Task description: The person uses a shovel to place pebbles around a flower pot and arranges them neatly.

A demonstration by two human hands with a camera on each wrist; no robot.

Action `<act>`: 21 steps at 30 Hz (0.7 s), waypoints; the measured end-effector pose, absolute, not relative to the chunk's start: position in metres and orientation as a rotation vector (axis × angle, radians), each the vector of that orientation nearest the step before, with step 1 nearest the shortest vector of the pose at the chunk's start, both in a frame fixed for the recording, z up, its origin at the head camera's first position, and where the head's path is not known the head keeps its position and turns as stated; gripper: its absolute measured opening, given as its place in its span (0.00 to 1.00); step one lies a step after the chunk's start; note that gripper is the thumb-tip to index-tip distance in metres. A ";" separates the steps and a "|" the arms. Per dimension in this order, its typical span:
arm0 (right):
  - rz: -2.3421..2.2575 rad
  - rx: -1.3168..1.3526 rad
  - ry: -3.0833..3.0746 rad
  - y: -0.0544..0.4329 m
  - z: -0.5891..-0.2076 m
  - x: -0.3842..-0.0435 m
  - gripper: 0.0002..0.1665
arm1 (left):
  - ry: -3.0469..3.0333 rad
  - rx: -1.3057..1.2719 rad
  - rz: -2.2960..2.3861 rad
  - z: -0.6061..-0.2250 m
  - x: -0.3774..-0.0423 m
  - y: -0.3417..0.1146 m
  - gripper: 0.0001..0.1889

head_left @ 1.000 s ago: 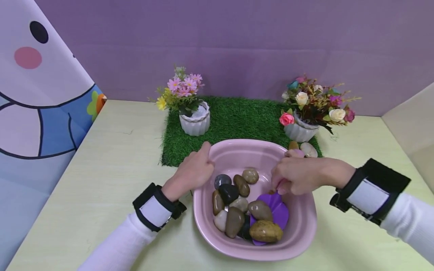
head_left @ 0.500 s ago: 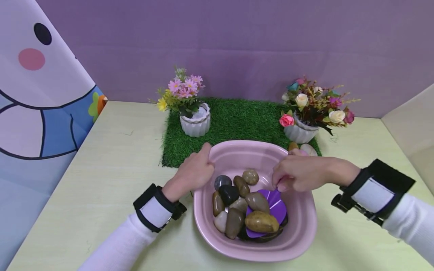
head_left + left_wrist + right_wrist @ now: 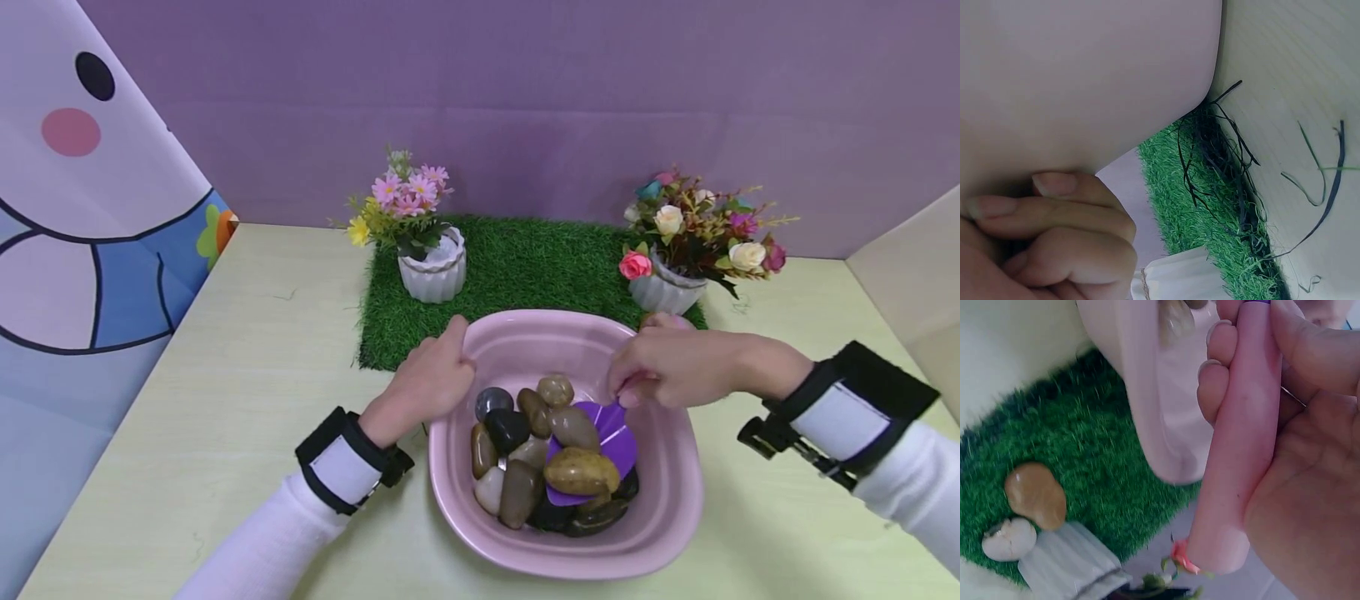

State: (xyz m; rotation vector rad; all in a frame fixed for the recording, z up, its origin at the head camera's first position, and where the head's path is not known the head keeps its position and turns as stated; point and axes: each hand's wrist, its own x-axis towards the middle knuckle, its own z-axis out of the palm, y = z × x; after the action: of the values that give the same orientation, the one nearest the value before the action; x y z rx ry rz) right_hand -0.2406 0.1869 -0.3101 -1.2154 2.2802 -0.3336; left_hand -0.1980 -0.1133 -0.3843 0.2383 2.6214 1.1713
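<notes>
Inside the pink basin [image 3: 660, 525], two stones [image 3: 581, 472] are being supported on a purple shovel [image 3: 618, 443] — its pink handle [image 3: 1241, 437] being gripped by the curled right hand [image 3: 678, 365]. The left rim [image 3: 437, 492] is being clasped by the left hand [image 3: 429, 377].

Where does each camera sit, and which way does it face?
Head: worn on the head, looks forward and down at the basin of stones; left hand, right hand and white sleeves show.
Left wrist: faces the basin's outer wall and grass mat; curled fingers show.
Right wrist: faces the pink handle in the hand's grip; palm and fingers show.
Shared: both wrist views catch basin and mat.
</notes>
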 end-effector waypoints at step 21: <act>-0.374 -1.219 2.375 0.216 -0.283 -0.265 0.11 | 2.613 0.229 1.189 -0.384 -0.198 -0.113 0.10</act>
State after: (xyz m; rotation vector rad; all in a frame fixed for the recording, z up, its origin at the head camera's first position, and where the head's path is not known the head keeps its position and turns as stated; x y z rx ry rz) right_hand -0.2648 0.2165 -0.2826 -1.2189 2.3751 -0.3739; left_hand -0.1978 -0.1129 -0.3841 0.2287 2.6134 1.1889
